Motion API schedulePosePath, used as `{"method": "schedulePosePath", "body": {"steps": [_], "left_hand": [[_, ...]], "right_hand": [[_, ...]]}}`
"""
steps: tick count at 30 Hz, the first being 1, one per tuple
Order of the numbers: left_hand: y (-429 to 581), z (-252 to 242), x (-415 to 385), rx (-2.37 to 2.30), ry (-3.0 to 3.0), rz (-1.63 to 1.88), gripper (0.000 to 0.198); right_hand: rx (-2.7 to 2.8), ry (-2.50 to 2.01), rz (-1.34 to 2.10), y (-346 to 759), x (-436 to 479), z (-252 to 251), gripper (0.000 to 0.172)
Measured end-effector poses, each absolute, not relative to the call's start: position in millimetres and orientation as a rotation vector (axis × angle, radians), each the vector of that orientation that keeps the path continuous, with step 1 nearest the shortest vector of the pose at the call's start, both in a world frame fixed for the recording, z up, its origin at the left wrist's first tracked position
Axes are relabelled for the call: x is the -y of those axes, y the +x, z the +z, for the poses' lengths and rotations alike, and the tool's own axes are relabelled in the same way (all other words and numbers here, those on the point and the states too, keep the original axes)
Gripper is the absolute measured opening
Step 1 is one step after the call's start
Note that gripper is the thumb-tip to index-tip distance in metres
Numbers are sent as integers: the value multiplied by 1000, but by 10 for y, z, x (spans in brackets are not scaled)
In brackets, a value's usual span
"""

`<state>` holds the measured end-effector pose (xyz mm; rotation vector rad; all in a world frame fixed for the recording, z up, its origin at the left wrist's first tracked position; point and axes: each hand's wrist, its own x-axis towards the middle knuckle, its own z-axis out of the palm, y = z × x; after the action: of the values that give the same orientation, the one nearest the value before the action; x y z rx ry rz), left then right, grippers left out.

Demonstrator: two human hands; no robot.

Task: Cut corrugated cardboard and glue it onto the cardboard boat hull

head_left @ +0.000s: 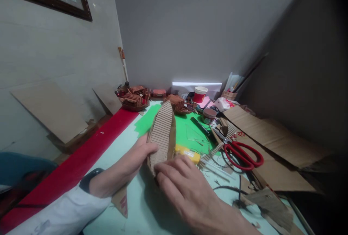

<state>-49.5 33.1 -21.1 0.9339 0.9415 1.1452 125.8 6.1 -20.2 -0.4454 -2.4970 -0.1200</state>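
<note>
A boat-shaped piece of corrugated cardboard (162, 126) is held up over the table, its pointed end away from me and its ribbed face toward me. My left hand (136, 157) grips its left side, with the thumb on the ribbed face. At the near end, the curled fingers of my right hand (185, 184) close on the cardboard's lower edge; their tips are partly hidden. A yellow object (188, 153) lies just behind my right hand. Red-handled scissors (241, 154) rest to the right.
Brown model boats (133, 100) stand at the back left. A red-and-white tub (200, 94), a brown jar (209, 115) and a black pen (199, 126) are at the back right. Cardboard sheets (282, 173) and scraps cover the right side. A green sheet (146, 120) lies mid-table.
</note>
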Motion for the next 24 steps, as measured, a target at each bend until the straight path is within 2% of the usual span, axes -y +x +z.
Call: {"method": "schedulePosePath", "body": {"steps": [3, 8, 16, 20, 24], "left_hand": [[-487, -131, -299, -920, 890, 1079, 39], [-514, 16, -261, -888, 793, 994, 25], [-545, 56, -290, -756, 638, 951, 40], [-537, 19, -281, -682, 603, 940, 40], [-491, -19, -248, -672, 628, 923, 38]], "right_hand": [[2543, -382, -231, 1283, -50, -163, 28], [2576, -378, -212, 1325, -54, -67, 29], [2511, -542, 173, 1343, -51, -80, 18], [2452, -561, 332, 1357, -56, -88, 30], [2208, -560, 602, 1349, -75, -83, 18]]}}
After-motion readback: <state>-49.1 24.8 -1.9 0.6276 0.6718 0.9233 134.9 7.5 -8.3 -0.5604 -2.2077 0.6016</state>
